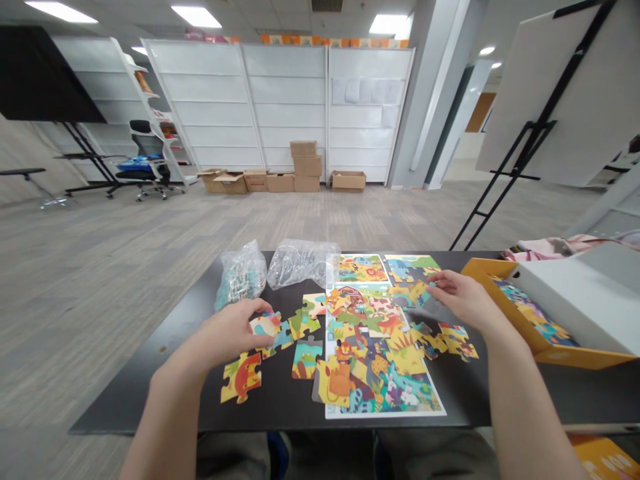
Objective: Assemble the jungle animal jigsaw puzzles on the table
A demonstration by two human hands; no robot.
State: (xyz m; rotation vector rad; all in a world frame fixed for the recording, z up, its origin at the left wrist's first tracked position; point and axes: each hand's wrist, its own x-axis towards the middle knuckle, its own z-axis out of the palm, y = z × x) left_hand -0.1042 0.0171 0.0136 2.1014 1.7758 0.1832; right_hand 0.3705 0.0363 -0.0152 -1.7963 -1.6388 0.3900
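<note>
My left hand (233, 332) is closed around the edge of a jigsaw puzzle piece (265, 325), with thumb and fingers on either side. Other loose pieces lie right beside it, among them a yellow-green piece (303, 325) and a red-and-yellow piece (241, 378). Over on the right, my right hand (463, 299) pinches the edge of a yellow puzzle piece (420, 293) below the partly joined puzzle section (411, 265). Between the hands lies a printed picture sheet (425, 400), with several loose pieces scattered over it.
Two clear plastic bags (242, 275) (303, 262) lie at the back of the black table (165, 380); the left one holds pieces. A yellow box (545, 347) containing puzzle pieces stands at right, beside a white lid (590, 293). Cardboard boxes (306, 167) line the far shelving.
</note>
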